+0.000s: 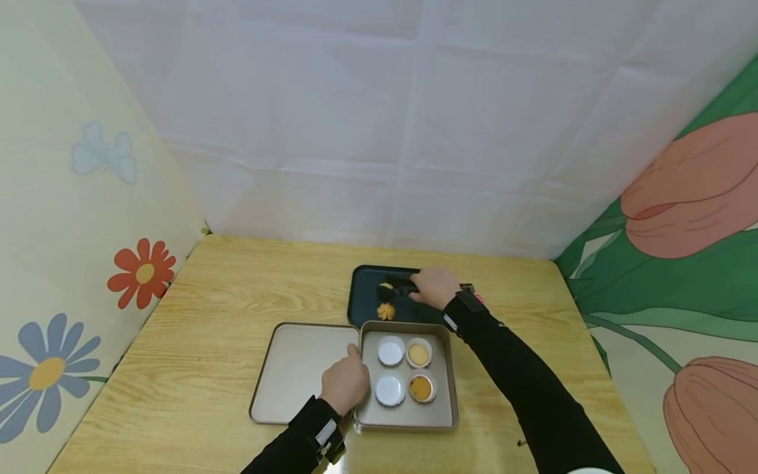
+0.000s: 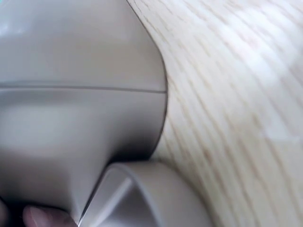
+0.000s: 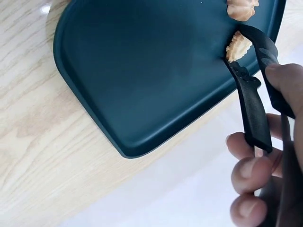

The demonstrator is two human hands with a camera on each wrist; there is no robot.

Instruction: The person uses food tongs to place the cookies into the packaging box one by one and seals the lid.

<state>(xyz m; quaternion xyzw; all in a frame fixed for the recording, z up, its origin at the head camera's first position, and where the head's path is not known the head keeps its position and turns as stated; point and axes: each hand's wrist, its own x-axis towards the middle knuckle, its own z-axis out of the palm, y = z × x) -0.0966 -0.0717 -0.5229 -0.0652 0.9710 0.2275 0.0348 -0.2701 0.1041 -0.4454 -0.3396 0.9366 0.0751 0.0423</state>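
My right hand (image 1: 437, 287) holds black tongs (image 3: 255, 111), fingers and thumb around the two arms. The tong tips close on a ridged piped cookie (image 3: 238, 47) over the dark tray (image 1: 358, 296). Beside it on the tray lies another piped cookie (image 1: 385, 311). My left hand (image 1: 345, 384) grips the left wall of a square metal tin (image 1: 408, 420); in the left wrist view only a fingertip (image 2: 40, 216) shows by that wall. Inside the tin stand white paper cups: two bare ones (image 1: 391, 351) on the left, two with round cookies (image 1: 419, 354) on the right.
A flat metal lid (image 1: 302, 362) lies left of the tin, edge against it. The wooden table (image 1: 207, 342) carries everything, with the tray behind the tin. A white cloth (image 1: 355, 131) hangs behind, patterned panels (image 1: 681, 263) at the sides.
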